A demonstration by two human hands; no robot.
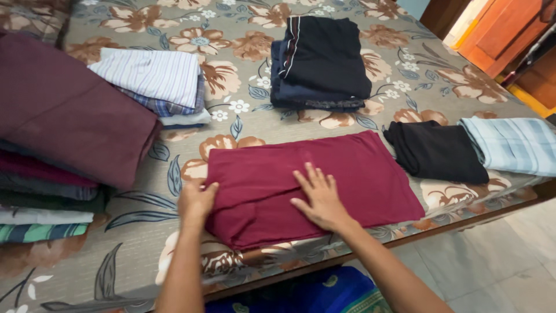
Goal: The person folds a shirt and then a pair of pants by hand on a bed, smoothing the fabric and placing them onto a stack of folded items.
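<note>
While the maroon cloth (324, 179) lies folded flat near the front edge of the bed (405, 75), we press on it with both hands. Left hand (196, 202): fingers curled, pinching the cloth's left edge. Right hand (318, 198): open, fingers spread, palm down on the cloth's middle; it grips nothing.

Handling, as we judge it: soft, light knit fabric, limp, no stiffness; it will sag and unfold if lifted by one point. Not fragile. It may slide a little on the floral bedsheet. Best hold looks to be the folded edges, left and right together, or a flat palm under the fold.

Surroundings: a tall pile (52, 150) of folded clothes at left, a wine-coloured piece on top, just beside the cloth's left side. Striped shirts (153, 81) behind that. Dark navy stack (321, 64) further back, apart. Black garment (434, 150) nearly touching the cloth's right edge; pale checked piece (512, 145) beyond it. Between the hands and the cloth nothing intervenes; the left pile and the black garment leave little room sideways.
</note>
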